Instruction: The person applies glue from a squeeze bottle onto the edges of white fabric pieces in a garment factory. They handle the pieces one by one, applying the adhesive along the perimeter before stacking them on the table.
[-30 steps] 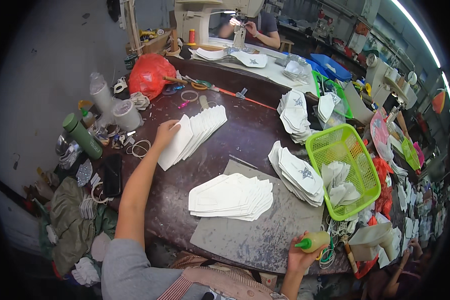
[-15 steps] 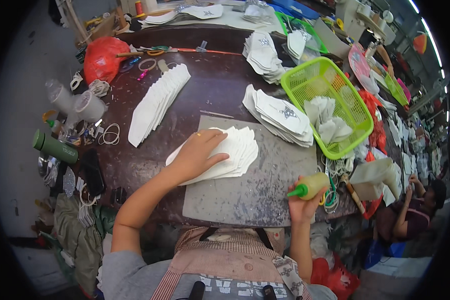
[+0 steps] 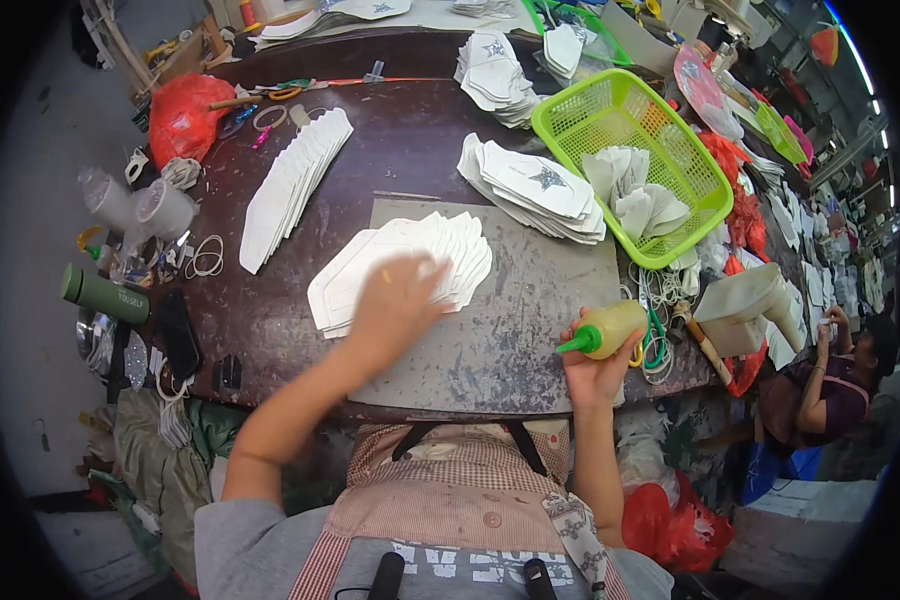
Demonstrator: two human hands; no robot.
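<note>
Green basket (image 3: 570,118) with white pieces far right of hand; red bag (image 3: 185,112), green flask (image 3: 103,294) off left.

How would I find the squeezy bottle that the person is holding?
Start at the grey mat on the dark table and go to its near right corner. There the right hand grips a yellowish bottle, the only thing with a pointed green nozzle.
</note>
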